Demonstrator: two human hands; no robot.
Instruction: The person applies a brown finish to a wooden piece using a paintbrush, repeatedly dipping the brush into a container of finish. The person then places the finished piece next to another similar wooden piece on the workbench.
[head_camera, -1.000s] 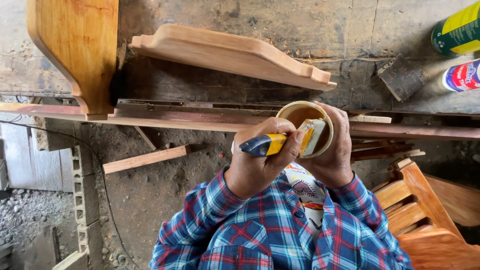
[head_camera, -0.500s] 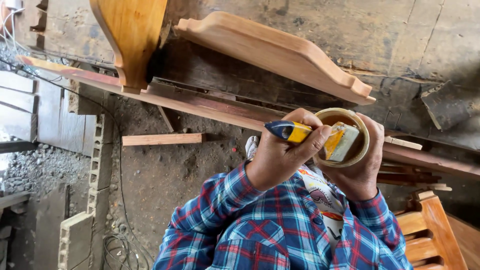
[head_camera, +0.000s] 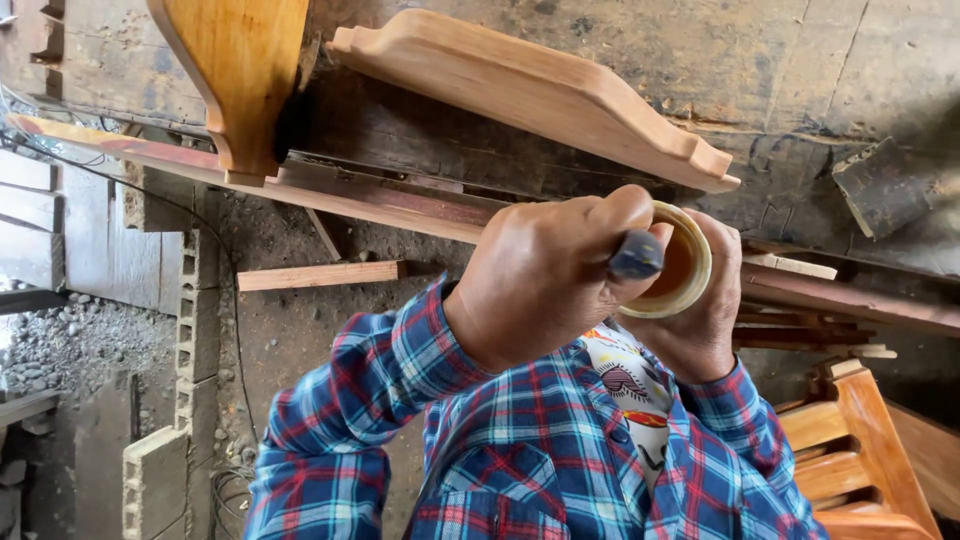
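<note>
My left hand (head_camera: 545, 275) closes around the dark-blue handled paintbrush (head_camera: 637, 256), its bristles down inside the small round cream cup of brown varnish (head_camera: 683, 265). My right hand (head_camera: 695, 315) wraps the cup from below, keeping it level near my chest.

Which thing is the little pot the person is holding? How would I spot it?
Start at the blue and red checked shirt sleeves low in the picture and follow them up to the two hands. The right hand cups a small round cream-rimmed pot with brown liquid inside. It is the only round, open container there; everything nearby is flat wood.
</note>
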